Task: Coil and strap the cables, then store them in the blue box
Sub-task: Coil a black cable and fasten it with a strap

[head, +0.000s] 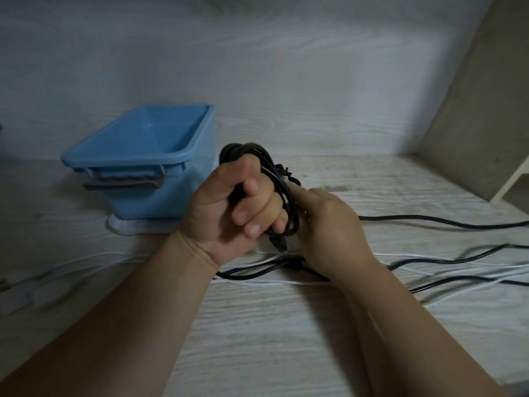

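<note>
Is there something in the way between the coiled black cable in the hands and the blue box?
Nothing visible is. The left hand holds the coiled cable just right of the blue box, whose top is open with no lid. The right hand touches the coil on the side away from the box.

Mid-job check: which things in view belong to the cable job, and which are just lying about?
Job:
- coiled black cable, gripped by the left hand, touched by the right hand
- loose black cables and white cables on the table
- blue box

Lying about:
- white pad under the box
- blurred grey pieces far left, purpose unclear
</note>
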